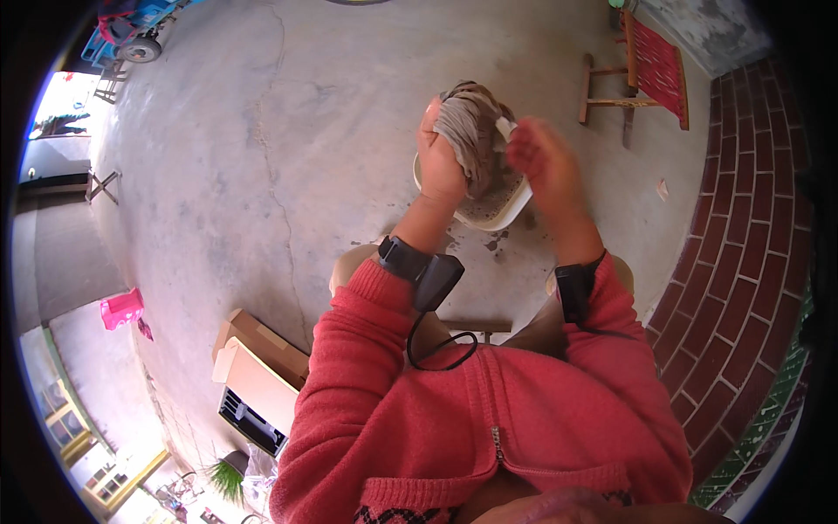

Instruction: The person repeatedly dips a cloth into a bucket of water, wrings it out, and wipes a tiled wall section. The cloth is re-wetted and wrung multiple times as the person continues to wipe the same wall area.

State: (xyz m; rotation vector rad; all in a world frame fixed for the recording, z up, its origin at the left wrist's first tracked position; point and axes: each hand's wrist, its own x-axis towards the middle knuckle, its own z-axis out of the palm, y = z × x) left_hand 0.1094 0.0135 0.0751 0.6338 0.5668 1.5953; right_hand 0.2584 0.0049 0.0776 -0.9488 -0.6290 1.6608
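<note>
My left hand (pixel 437 160) grips a bunched, wet-looking grey-brown cloth (pixel 463 131), with the thumb and palm along its left side. The cloth is held over a white basin (pixel 507 215) of murky, bubbly water (pixel 488 206) on the floor. Close to the cloth's right edge is my right hand (pixel 540 157), blurred, its fingers curled. A small white piece (pixel 505 126) shows by those fingertips; whether it is part of the cloth or a separate thing, and whether the hand holds it, I cannot tell.
Dark wet spots (pixel 495 242) mark the concrete floor near the basin. A wooden folding stool with a red woven seat (pixel 658 65) stands at upper right, by a brick-patterned wall (pixel 740 216). Opened cardboard boxes (pixel 262 367) lie left of my body. A black cable (pixel 445 368) hangs from my left wrist device.
</note>
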